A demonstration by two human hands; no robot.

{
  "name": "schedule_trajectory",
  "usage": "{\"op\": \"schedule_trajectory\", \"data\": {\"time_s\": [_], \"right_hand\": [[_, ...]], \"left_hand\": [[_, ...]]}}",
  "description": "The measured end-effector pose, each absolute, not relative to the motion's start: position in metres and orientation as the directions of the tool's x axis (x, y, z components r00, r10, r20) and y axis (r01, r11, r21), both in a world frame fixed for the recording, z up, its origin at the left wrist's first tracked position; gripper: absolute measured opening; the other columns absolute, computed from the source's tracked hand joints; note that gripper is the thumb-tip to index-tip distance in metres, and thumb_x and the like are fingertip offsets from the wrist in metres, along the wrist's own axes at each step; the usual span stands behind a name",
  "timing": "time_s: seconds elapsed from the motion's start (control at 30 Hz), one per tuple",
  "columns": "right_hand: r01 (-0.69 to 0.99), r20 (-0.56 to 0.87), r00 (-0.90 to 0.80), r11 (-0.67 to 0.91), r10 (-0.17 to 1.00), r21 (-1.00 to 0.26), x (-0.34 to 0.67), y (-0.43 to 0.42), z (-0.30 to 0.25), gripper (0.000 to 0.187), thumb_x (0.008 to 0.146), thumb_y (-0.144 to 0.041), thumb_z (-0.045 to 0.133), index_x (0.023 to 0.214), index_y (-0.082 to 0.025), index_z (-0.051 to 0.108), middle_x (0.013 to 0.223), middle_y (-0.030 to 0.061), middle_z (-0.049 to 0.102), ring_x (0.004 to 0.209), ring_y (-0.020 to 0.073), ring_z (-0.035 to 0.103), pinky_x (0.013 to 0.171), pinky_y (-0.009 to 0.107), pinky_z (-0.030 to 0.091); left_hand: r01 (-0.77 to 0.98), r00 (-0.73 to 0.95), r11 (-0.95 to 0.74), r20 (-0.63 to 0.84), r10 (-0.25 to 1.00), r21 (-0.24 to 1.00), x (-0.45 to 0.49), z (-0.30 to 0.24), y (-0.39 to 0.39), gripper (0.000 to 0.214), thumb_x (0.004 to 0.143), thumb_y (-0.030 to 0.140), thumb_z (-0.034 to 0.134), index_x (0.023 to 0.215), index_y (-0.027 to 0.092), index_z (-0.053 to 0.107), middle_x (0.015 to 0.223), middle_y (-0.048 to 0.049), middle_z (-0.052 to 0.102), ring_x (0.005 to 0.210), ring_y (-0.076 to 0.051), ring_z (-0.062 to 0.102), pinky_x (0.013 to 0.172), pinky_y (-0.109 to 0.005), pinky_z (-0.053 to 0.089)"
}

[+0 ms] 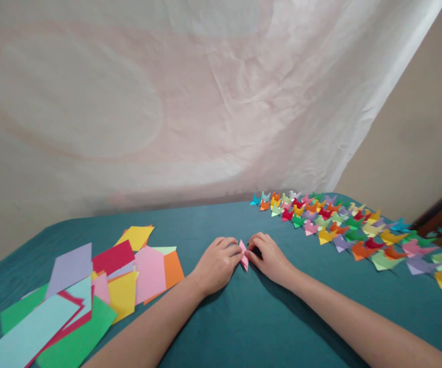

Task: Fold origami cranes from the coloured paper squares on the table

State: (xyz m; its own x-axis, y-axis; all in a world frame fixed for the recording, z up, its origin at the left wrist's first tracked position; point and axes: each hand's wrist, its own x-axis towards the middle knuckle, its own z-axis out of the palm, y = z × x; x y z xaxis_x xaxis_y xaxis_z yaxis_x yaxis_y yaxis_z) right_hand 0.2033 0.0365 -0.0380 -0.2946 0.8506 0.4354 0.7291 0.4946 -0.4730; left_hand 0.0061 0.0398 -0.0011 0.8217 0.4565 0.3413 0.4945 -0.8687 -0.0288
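Note:
A small folded piece of pink paper (244,262), narrow and diamond-shaped with pointed ends, lies on the dark green tabletop (221,327) between my hands. My left hand (221,259) rests on the table, its fingertips closed against the paper's left side. From the other side, my right hand (267,257) pinches the paper's right edge between thumb and curled index finger. Part of the pink paper is hidden under the fingers of both hands.
Loose coloured paper sheets (150,271) overlap in a pile on the left. Rows of small folded paper birds (326,235) in many colours stand along the right side. A pale patterned cloth (190,102) hangs behind the table's far edge.

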Motion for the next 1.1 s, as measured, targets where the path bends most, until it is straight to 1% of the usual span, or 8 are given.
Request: {"op": "schedule_trajectory", "data": {"time_s": [0.1, 0.17, 0.27, 0.37, 0.47, 0.67, 0.9, 1.1], "right_hand": [[0.729, 0.453, -0.297, 0.506, 0.841, -0.461, 0.203, 0.034, -0.037, 0.004, 0.082, -0.018, 0.058, 0.081, -0.019, 0.055, 0.088, 0.0058, 0.056, 0.086, 0.0207, 0.051, 0.076, 0.035, 0.043], [0.705, 0.483, -0.321, 0.546, 0.814, -0.452, 0.202, 0.031, -0.034, 0.001, 0.083, -0.018, 0.056, 0.083, -0.019, 0.056, 0.091, 0.0068, 0.057, 0.088, 0.0213, 0.051, 0.077, 0.036, 0.044], [0.662, 0.5, -0.409, 0.625, 0.763, -0.413, 0.203, 0.027, -0.03, 0.01, 0.086, -0.016, 0.052, 0.087, -0.02, 0.061, 0.093, 0.0069, 0.06, 0.091, 0.0214, 0.051, 0.08, 0.038, 0.044], [0.651, 0.472, -0.477, 0.659, 0.741, -0.376, 0.203, 0.023, -0.027, 0.019, 0.087, -0.014, 0.049, 0.094, -0.022, 0.065, 0.093, 0.0052, 0.064, 0.091, 0.0209, 0.052, 0.081, 0.038, 0.043], [0.671, 0.453, -0.494, 0.657, 0.742, -0.344, 0.203, 0.019, -0.025, 0.022, 0.087, -0.014, 0.049, 0.097, -0.021, 0.066, 0.095, 0.0056, 0.065, 0.092, 0.0207, 0.052, 0.081, 0.037, 0.042], [0.715, 0.407, -0.528, 0.649, 0.745, -0.26, 0.203, 0.017, -0.023, 0.022, 0.086, -0.014, 0.05, 0.099, -0.019, 0.067, 0.095, 0.0068, 0.065, 0.092, 0.0202, 0.052, 0.082, 0.035, 0.04], [0.74, 0.373, -0.553, 0.645, 0.745, -0.191, 0.201, 0.015, -0.019, 0.022, 0.086, -0.013, 0.05, 0.101, -0.018, 0.066, 0.097, 0.0067, 0.064, 0.094, 0.0195, 0.051, 0.081, 0.033, 0.038], [0.758, 0.351, -0.575, 0.643, 0.739, -0.11, 0.201, 0.012, -0.018, 0.025, 0.085, -0.012, 0.051, 0.104, -0.018, 0.065, 0.099, 0.0076, 0.062, 0.097, 0.02, 0.049, 0.083, 0.033, 0.037]], "left_hand": [[0.484, 0.835, -0.875, 0.315, 0.451, -0.029, 0.006, -0.002, 0.039, 0.021, 0.09, 0.018, 0.047, 0.106, 0.018, 0.061, 0.102, -0.0064, 0.063, 0.11, -0.022, 0.046, 0.094, -0.037, 0.035], [0.482, 0.839, -0.876, 0.304, 0.451, -0.031, 0.006, -0.002, 0.038, 0.022, 0.091, 0.017, 0.046, 0.107, 0.017, 0.06, 0.102, -0.0067, 0.064, 0.111, -0.022, 0.046, 0.095, -0.038, 0.034], [0.488, 0.841, -0.872, 0.288, 0.458, -0.04, 0.006, -0.001, 0.036, 0.022, 0.09, 0.016, 0.046, 0.109, 0.016, 0.058, 0.104, -0.0073, 0.063, 0.112, -0.022, 0.045, 0.095, -0.038, 0.034], [0.489, 0.844, -0.87, 0.278, 0.458, -0.053, 0.006, 0.001, 0.035, 0.02, 0.091, 0.016, 0.046, 0.105, 0.016, 0.059, 0.103, -0.0073, 0.063, 0.111, -0.022, 0.045, 0.095, -0.038, 0.034], [0.49, 0.845, -0.869, 0.28, 0.455, -0.067, 0.006, 0.002, 0.035, 0.02, 0.091, 0.017, 0.045, 0.105, 0.016, 0.059, 0.102, -0.0081, 0.062, 0.11, -0.022, 0.046, 0.094, -0.038, 0.034], [0.511, 0.838, -0.856, 0.263, 0.478, -0.073, 0.004, 0.004, 0.036, 0.022, 0.089, 0.019, 0.048, 0.109, 0.018, 0.058, 0.103, -0.0085, 0.061, 0.111, -0.023, 0.045, 0.094, -0.039, 0.034], [0.526, 0.845, -0.846, 0.165, 0.509, -0.087, 0.004, 0.013, 0.03, 0.024, 0.089, 0.016, 0.045, 0.108, 0.017, 0.06, 0.108, -0.0085, 0.062, 0.114, -0.024, 0.044, 0.095, -0.038, 0.033], [0.566, 0.824, -0.821, 0.101, 0.558, -0.081, 0.006, 0.019, 0.024, 0.032, 0.088, 0.014, 0.042, 0.117, 0.017, 0.056, 0.116, -0.0092, 0.06, 0.116, -0.025, 0.045, 0.096, -0.039, 0.033]]}}
